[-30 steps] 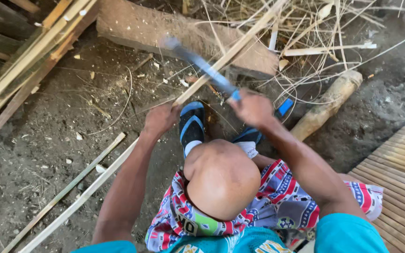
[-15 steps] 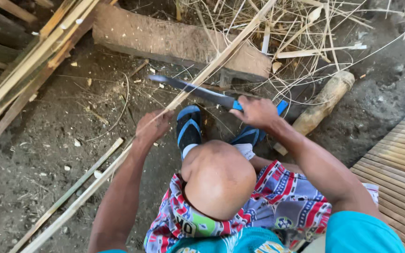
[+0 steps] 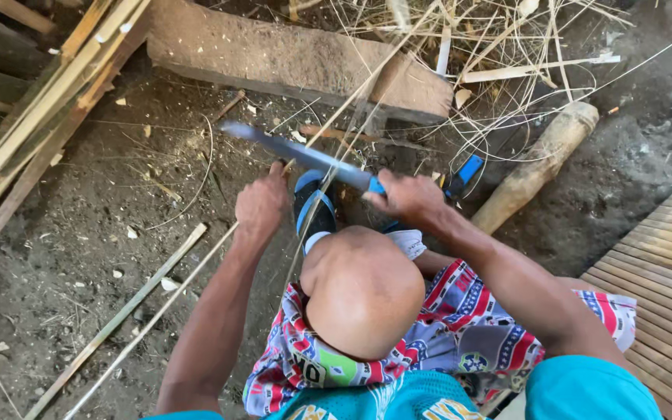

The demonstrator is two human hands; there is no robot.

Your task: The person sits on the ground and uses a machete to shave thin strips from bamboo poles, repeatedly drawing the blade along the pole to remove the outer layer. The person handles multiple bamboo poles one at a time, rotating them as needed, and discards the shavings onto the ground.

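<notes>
Overhead, head view: we note the right hand (image 3: 407, 196) closed around the blue handle of a long knife (image 3: 297, 152), blade pointing left across the dirt floor (image 3: 103, 233). Left hand (image 3: 261, 205) is clenched on a thin bamboo strip (image 3: 196, 264) running diagonally under the blade. Blue sandal (image 3: 313, 210) lies between the hands. Beyond: stone block (image 3: 289, 58), wooden club (image 3: 538, 167), bamboo bundle (image 3: 40, 117) at left.
</notes>
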